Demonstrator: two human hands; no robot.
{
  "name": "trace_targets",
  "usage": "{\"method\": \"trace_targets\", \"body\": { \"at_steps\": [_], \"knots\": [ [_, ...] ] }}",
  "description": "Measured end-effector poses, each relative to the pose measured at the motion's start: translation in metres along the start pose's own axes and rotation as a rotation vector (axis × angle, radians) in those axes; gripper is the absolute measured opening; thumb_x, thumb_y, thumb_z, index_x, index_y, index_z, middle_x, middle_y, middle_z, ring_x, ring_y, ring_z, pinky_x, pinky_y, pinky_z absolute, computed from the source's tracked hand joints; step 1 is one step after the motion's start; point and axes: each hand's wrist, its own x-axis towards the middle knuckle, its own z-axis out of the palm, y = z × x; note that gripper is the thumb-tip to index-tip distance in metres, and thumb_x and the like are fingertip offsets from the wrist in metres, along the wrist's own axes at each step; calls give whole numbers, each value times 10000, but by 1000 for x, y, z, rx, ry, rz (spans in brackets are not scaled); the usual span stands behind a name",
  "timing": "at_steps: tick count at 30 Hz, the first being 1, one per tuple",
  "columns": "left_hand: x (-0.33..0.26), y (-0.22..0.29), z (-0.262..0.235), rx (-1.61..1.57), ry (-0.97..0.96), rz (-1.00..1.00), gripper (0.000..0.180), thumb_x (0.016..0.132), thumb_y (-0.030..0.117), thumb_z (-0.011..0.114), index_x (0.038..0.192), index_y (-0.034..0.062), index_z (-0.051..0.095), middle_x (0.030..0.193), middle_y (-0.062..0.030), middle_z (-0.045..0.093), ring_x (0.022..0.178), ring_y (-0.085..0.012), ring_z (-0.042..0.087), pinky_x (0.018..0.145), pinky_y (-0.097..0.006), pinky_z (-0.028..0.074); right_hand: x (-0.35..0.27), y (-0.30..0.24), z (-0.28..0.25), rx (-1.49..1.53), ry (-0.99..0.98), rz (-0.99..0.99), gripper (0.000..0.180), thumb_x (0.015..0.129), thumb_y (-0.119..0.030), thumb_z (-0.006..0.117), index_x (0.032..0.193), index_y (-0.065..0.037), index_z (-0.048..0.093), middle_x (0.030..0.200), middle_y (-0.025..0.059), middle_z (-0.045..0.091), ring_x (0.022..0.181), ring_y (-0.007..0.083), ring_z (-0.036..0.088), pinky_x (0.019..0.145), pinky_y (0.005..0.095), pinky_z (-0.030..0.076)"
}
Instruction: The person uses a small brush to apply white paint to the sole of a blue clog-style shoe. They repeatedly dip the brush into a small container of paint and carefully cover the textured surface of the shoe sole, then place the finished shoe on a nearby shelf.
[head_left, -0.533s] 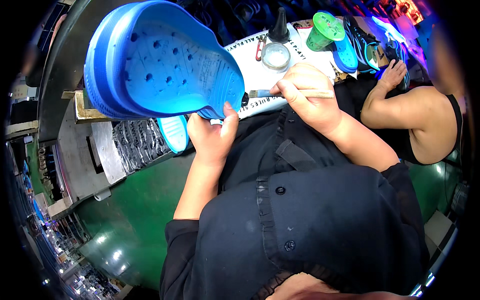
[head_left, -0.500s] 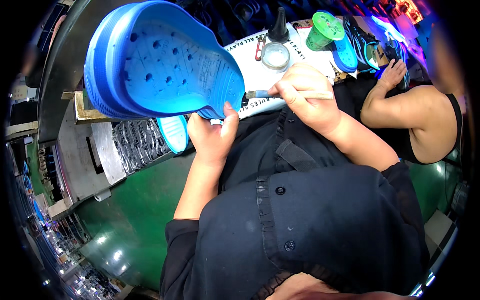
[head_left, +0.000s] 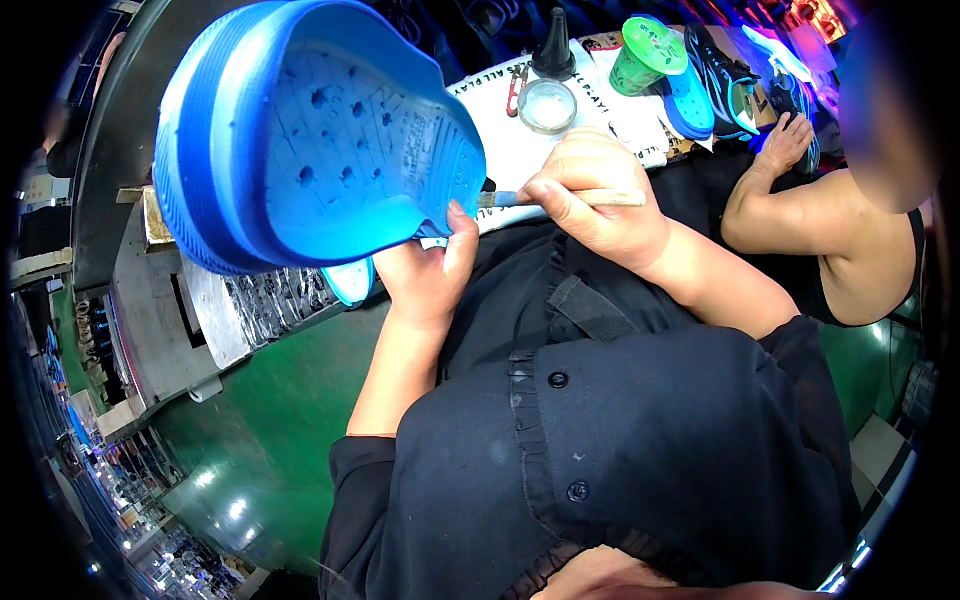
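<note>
Brush (head_left: 560,198) nearer perforated blue clog (head_left: 310,130)

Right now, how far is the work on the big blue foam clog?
Done: hard to judge; no finished mark shows on the ribbed blue sole with holes.
In hand: the left hand holds the big blue foam clog sole-up by its heel end, while the right hand puts a thin wooden-handled brush to that edge.
Left: cannot tell; a small round clear dish and a green lidded cup stand behind.
</note>
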Motion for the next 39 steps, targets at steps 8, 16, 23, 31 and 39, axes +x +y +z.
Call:
{"method": "trace_targets", "body": {
  "at_steps": [8,16,23,31,39],
  "knots": [
    [1,-1,-1,94,-36,96,260,755,-14,656,981,-50,532,875,-117,627,759,-164,610,724,-271,484,-2,0,-7,20,-4,112,203,833,-173,629,673,-49,638,580,46,563,537,215,518,595,318,365],
    [13,16,-3,164,-99,76,254,752,-5,659,980,-43,554,945,-131,609,845,-188,606,774,-299,482,-2,3,-12,-21,-1,84,212,848,-159,604,672,-47,639,591,46,572,570,215,525,602,321,375],
    [40,25,-20,-292,-34,-303,412,790,-3,659,1138,-38,441,1046,-126,575,914,-179,570,845,-299,448,-19,16,-37,217,198,375,278,932,-132,482,780,38,640,709,96,633,641,149,598,592,251,457],
    [111,110,-35,-880,-542,-629,887,674,262,752,1344,-81,283,1264,-197,486,1108,-259,539,932,-369,435,-44,42,-70,288,362,561,357,941,-269,507,774,6,662,709,88,619,654,142,579,618,278,455],
    [324,161,129,-1407,-616,-684,428,875,186,627,1154,-86,450,953,-223,634,819,-258,658,743,-283,576,-58,57,-84,409,405,652,338,947,-249,510,804,20,657,715,72,633,659,118,582,616,244,459]
  ]
}}
